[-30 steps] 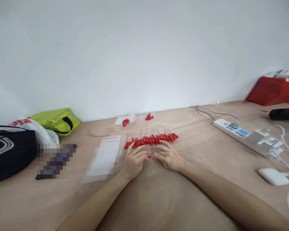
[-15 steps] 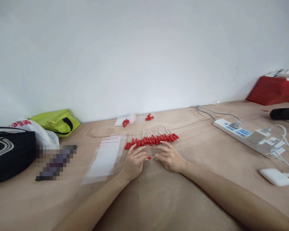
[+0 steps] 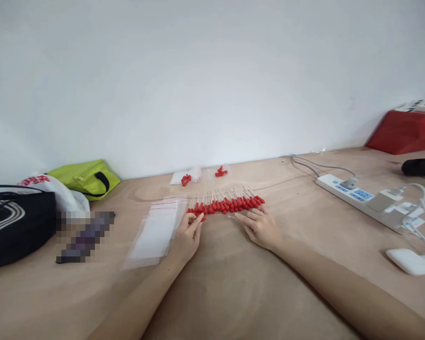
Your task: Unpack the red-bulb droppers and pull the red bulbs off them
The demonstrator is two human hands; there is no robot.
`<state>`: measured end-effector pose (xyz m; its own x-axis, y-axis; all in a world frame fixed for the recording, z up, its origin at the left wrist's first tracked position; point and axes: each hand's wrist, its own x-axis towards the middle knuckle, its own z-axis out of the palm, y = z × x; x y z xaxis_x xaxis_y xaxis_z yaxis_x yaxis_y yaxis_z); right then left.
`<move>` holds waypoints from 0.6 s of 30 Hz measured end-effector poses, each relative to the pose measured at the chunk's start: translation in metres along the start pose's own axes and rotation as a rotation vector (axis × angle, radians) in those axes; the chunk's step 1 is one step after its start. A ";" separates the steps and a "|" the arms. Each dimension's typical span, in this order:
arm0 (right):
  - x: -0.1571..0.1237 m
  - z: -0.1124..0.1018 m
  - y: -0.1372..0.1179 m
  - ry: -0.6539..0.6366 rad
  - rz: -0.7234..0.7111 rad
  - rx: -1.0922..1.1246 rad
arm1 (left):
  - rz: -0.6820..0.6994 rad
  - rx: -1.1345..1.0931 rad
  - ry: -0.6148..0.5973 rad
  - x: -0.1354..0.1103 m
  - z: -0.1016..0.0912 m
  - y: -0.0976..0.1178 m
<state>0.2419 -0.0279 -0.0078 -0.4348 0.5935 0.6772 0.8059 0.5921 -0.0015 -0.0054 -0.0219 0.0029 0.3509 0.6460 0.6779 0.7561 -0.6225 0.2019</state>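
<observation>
Between the thumb and forefinger of my left hand [image 3: 189,234] is a small red rubber bulb [image 3: 203,219]. My right hand [image 3: 261,228] pinches a thin clear dropper tube [image 3: 232,216], its end pointing left. A gap separates bulb and tube. Just beyond both hands lies a row of thin clear droppers with red bulbs [image 3: 230,205], bulbs towards me. Clear zip bags [image 3: 155,231] with red seal lines are stacked beside my left hand.
At the back, loose red bulbs [image 3: 186,180] and another small pile [image 3: 221,172] lie on small bags. A power strip [image 3: 354,198] with cables and a white charger [image 3: 410,261] occupies the right. Bags, including a lime-green pouch [image 3: 85,177], stand at left.
My hands have moved apart. The bulb has gone left with my left hand, and the tube is now away from it in my right fingers. The view has shifted slightly.
</observation>
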 end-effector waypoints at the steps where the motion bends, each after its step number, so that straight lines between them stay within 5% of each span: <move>1: 0.000 0.000 -0.001 -0.025 0.008 0.000 | -0.016 0.013 -0.007 -0.001 -0.001 -0.001; 12: 0.007 0.007 -0.009 0.024 -0.016 -0.072 | -0.197 -0.083 -0.143 0.001 -0.012 -0.005; 18: 0.012 0.009 -0.018 -0.050 -0.015 -0.005 | -0.229 -0.151 -0.184 0.003 -0.007 -0.004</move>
<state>0.2185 -0.0261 -0.0060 -0.4663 0.6112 0.6395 0.8011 0.5984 0.0123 -0.0112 -0.0211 0.0090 0.2853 0.8373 0.4665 0.7416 -0.5012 0.4459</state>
